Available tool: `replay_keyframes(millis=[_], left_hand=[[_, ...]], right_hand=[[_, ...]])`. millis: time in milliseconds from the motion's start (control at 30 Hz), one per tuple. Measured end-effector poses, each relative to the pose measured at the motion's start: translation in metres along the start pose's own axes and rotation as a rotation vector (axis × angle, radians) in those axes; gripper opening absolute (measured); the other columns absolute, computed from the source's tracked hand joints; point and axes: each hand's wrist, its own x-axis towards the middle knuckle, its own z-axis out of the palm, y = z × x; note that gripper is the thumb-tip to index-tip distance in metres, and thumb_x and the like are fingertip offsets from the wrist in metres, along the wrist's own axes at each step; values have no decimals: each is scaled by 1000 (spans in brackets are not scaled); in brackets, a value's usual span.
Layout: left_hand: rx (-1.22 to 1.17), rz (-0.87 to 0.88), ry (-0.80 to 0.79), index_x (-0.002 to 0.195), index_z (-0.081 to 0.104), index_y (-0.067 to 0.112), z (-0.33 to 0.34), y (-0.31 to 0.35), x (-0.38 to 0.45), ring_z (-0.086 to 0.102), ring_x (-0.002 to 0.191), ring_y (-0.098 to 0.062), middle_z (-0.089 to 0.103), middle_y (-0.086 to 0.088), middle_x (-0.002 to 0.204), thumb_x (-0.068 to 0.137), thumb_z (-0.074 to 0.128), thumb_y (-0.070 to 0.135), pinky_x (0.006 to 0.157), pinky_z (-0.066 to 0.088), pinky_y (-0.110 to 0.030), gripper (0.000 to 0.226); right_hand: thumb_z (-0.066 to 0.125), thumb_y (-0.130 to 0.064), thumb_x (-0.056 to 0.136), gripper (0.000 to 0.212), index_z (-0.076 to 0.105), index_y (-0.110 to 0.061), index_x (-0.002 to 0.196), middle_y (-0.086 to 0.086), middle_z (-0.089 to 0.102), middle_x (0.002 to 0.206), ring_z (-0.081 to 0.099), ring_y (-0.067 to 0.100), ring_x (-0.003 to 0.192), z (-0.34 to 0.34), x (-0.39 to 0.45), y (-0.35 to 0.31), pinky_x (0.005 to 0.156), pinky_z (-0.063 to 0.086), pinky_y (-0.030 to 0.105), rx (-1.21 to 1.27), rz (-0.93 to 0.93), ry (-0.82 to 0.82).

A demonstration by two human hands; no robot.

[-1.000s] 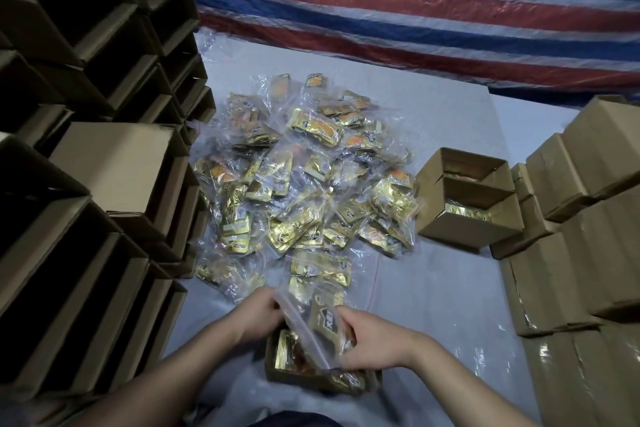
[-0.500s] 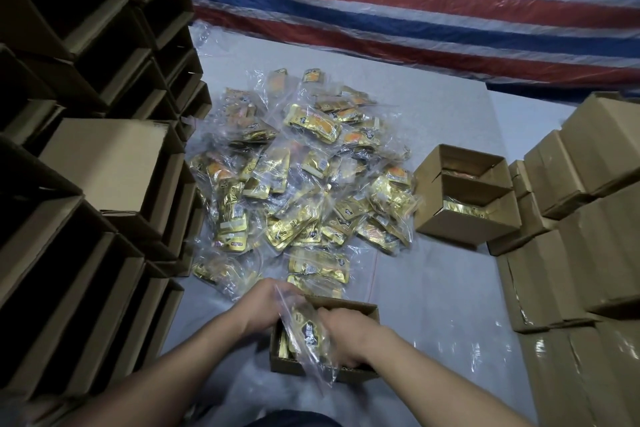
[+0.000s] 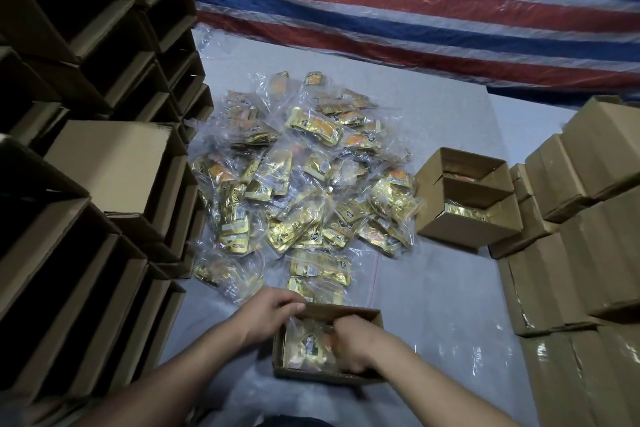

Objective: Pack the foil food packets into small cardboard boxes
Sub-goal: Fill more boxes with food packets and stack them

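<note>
Fingers of the right hand (image 3: 349, 345) are curled down inside the small box (image 3: 375, 317), pressing on the bagged packet (image 3: 306, 345) that lies in it; whether they pinch it cannot be told. Left hand (image 3: 270, 314) fingers are bent over the box's corner at 10 o'clock, gripping the rim. Loose packets form a pile (image 3: 304, 184) at 12 o'clock. Two open boxes (image 3: 467, 198) holding packets stand at 2 o'clock.

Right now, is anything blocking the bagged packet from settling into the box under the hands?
Nothing visible does. The bagged packet already lies inside the open box, right hand pressing it in, left hand at the rim.
</note>
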Motion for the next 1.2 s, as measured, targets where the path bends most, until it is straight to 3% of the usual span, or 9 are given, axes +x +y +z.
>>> replay_keyframes(millis=[200, 400, 533, 667, 767, 867, 967, 1067, 1200], left_hand=[[-10, 6, 23, 100, 75, 11, 2, 1, 2, 66, 88, -10, 74, 2, 92, 95, 63, 19, 84, 49, -25, 16], [-34, -8, 21, 98, 76, 15, 5, -1, -2, 62, 77, 9, 72, 17, 83, 94, 64, 20, 75, 48, -13, 14], [-19, -25, 58, 101, 76, 19, 9, -1, -2, 63, 85, 6, 71, 16, 91, 93, 65, 23, 80, 48, -14, 14], [-9, -32, 74, 98, 74, 23, 10, -1, -4, 62, 86, 6, 70, 17, 90, 93, 65, 25, 82, 48, -16, 11], [-2, -38, 81, 96, 73, 26, 11, 0, -4, 63, 87, 1, 70, 15, 90, 93, 65, 25, 81, 48, -17, 9], [26, -10, 64, 87, 69, 34, 15, 7, -4, 62, 85, 1, 70, 14, 87, 95, 62, 25, 80, 47, -19, 13], [54, 9, 53, 84, 68, 32, 28, 15, -5, 62, 81, 0, 70, 10, 83, 96, 61, 27, 75, 45, -18, 15], [66, 27, 13, 83, 68, 28, 45, 27, 0, 62, 82, -8, 69, 4, 83, 96, 60, 28, 75, 45, -20, 15], [98, 58, -23, 75, 61, 38, 65, 45, 9, 57, 73, 8, 64, 16, 75, 97, 59, 30, 70, 42, -13, 23]], right_hand=[[61, -21, 87, 28, 67, -25, 114, 0, 67, 104, 56, 19, 87, -11, -2, -7, 74, 43, 27, 160, -263, 20], [41, -49, 98, 52, 49, -25, 144, 12, 46, 149, 44, 32, 135, 18, 40, -28, 110, 32, 40, 14, -195, -178], [28, -48, 104, 59, 37, -15, 152, 13, 35, 158, 32, 30, 145, 27, 40, -38, 120, 23, 41, 157, -176, -183], [30, -33, 107, 41, 54, -15, 134, 15, 48, 147, 45, 27, 131, 14, 23, -33, 101, 31, 28, 314, -242, -108], [36, -30, 102, 37, 56, -19, 73, 7, 64, 88, 51, 19, 89, 7, 10, -20, 68, 37, 28, 373, -202, -54], [43, -31, 99, 38, 62, -11, 73, 2, 57, 71, 48, 13, 64, 4, -3, -2, 63, 37, 29, 493, -146, 50], [46, -25, 98, 41, 52, -20, 58, -11, 55, 51, 48, 1, 47, 6, -17, 16, 57, 39, 27, 477, -121, 151], [45, -27, 98, 36, 51, -20, 62, -7, 58, 63, 53, 12, 64, 15, -28, 32, 61, 38, 28, 369, -100, 219], [43, -31, 95, 29, 62, -17, 77, 11, 71, 93, 55, 22, 74, 26, -42, 52, 62, 36, 28, 307, -51, 296]])
